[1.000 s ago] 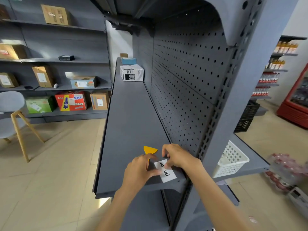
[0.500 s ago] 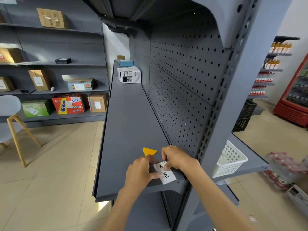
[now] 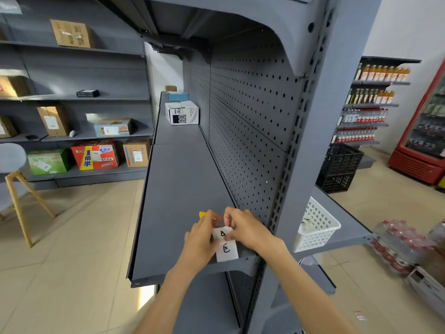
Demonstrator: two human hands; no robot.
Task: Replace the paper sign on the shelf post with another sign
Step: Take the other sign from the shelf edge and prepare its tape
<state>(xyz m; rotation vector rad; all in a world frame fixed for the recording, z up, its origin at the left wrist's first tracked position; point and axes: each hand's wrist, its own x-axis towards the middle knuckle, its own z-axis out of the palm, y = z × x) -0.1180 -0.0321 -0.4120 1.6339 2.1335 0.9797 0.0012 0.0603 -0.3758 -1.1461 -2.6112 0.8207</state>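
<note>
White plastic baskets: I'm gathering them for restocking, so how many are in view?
1. The white plastic basket sits on the shelf right of the shelf post; the post hides its left end, and others may be hidden.

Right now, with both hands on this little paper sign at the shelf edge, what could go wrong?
1. Both the left hand and the right hand pinch the paper sign near its top, so pulling apart could tear or crease it.
2. The sign overhangs the end edge of the shelf; a slip might drop it below.
3. The yellow piece lies just behind the left hand and could get knocked.
</note>
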